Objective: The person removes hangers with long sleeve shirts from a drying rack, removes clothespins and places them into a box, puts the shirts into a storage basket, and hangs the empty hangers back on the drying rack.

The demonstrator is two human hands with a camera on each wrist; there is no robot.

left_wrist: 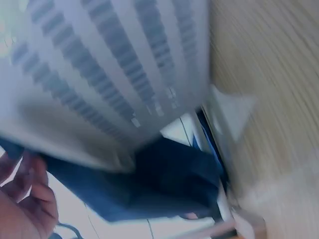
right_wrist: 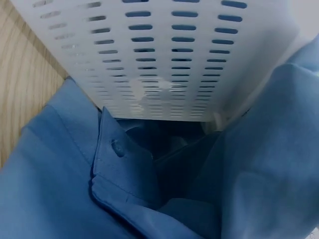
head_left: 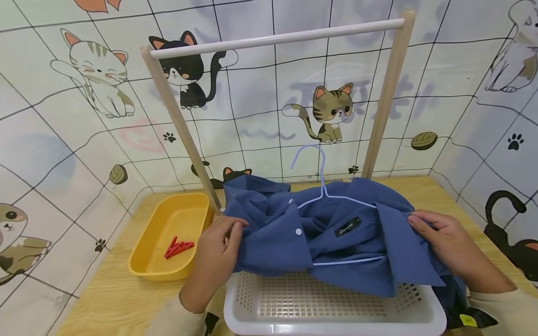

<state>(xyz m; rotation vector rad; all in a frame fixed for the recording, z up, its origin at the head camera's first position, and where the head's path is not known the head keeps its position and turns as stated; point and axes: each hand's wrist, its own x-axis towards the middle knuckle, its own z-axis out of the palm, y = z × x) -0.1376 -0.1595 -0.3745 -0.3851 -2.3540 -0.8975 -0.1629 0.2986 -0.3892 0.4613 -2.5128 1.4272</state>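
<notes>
Blue cotton-looking shirt with a button front [head_left: 273, 247] spans the gap between the hands, draped over the far part of a white perforated plastic basket [head_left: 260, 327] below them. The left hand [head_left: 216, 242] pinches one edge near the thumb; the right hand [head_left: 447, 240] grips the opposite front panel, thumb on top (the right wrist view hides its fingers). Held from both sides like this, the cloth probably stays spread, so its opening does not fall shut over the thin lilac hanger [head_left: 322, 186] between the hands. That hanger's arms run under the fabric and its hook points up, clear of the cloth, which would leave it free to catch. Beyond the hands stands a pale wooden rack with a white crossbar [head_left: 277, 38]. Left of the left hand, on the wood-grain bench [head_left: 107, 284], a shallow yellow plastic tray [head_left: 168, 212] holds red clothespins [head_left: 178, 247], presumably kept together within reach.
</notes>
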